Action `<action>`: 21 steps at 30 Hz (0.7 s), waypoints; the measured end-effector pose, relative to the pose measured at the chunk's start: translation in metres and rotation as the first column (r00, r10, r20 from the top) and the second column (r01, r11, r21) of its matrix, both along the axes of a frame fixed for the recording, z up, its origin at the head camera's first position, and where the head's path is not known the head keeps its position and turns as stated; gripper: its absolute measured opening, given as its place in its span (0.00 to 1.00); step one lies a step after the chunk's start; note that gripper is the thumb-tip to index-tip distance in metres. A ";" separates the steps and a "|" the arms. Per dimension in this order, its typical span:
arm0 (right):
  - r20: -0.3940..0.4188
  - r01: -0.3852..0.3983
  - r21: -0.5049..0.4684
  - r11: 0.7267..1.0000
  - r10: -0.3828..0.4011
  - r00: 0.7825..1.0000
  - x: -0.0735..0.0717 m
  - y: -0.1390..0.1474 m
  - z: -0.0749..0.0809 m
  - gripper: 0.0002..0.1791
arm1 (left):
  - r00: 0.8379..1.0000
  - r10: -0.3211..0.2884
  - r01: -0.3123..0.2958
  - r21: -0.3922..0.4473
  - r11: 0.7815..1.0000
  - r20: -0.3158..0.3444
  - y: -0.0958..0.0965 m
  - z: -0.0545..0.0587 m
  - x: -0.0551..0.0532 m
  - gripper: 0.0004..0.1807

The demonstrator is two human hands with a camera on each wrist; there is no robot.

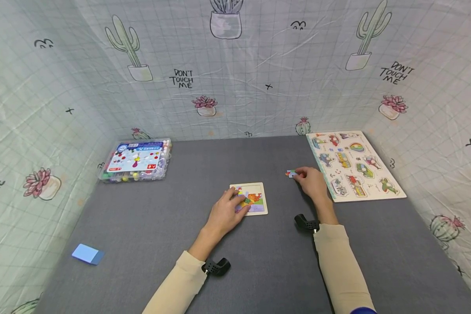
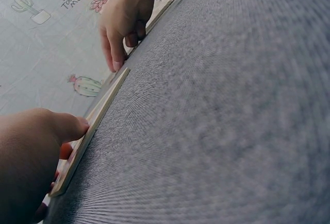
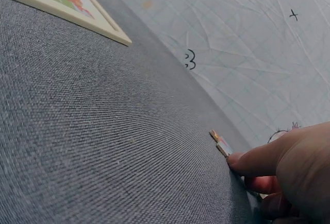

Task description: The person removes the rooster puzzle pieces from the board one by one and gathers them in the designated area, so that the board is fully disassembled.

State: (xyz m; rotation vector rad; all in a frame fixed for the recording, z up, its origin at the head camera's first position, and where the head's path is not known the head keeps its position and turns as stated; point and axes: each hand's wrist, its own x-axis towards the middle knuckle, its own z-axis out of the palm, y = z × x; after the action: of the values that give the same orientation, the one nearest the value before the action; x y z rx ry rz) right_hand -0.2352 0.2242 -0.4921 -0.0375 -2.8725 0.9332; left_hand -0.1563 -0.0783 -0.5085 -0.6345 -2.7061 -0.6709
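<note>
A small jigsaw puzzle in a pale wooden frame (image 1: 260,198) lies flat mid-table, showing an orange figure over green and purple. My left hand (image 1: 226,212) rests on its left side, fingers spread over the picture and thumb near the lower edge. In the left wrist view that thumb (image 2: 72,126) touches the frame's rim. To the right of the puzzle, my right hand (image 1: 311,182) pinches a small blue and red puzzle piece (image 1: 290,173) at the table surface. Seen from the right wrist, the thumb (image 3: 252,162) meets the piece's end; the other fingers are partly hidden.
A board with several picture stickers or pieces (image 1: 355,168) lies at the right, close to my right forearm. A clear plastic case (image 1: 137,160) of colourful parts stands back left. A blue block (image 1: 87,254) sits front left. Patterned cloth (image 1: 235,87) walls the table.
</note>
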 end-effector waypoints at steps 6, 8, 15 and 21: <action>-0.001 0.007 0.002 1.000 -0.007 1.000 0.000 -0.001 -0.002 0.15 | 1.000 0.001 -0.001 -0.003 1.000 0.008 0.000 0.001 0.001 0.19; -0.001 0.007 -0.006 1.000 -0.007 1.000 0.000 -0.001 -0.002 0.15 | 1.000 0.000 0.000 -0.004 1.000 0.007 0.000 0.000 0.001 0.19; -0.027 -0.004 -0.065 0.998 0.002 1.000 0.000 0.000 0.001 0.17 | 1.000 0.004 -0.004 -0.008 1.000 0.001 0.000 -0.001 0.001 0.20; -0.049 0.003 -0.081 0.997 -0.007 0.999 0.000 -0.004 0.007 0.18 | 1.000 -0.003 0.003 -0.027 1.000 -0.029 0.000 0.000 0.001 0.19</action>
State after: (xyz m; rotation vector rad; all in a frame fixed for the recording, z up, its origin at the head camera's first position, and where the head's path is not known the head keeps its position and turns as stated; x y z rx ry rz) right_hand -0.2354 0.2200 -0.4856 -0.0291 -2.7870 1.0349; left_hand -0.1553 -0.0780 -0.5082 -0.6499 -2.6918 -0.6224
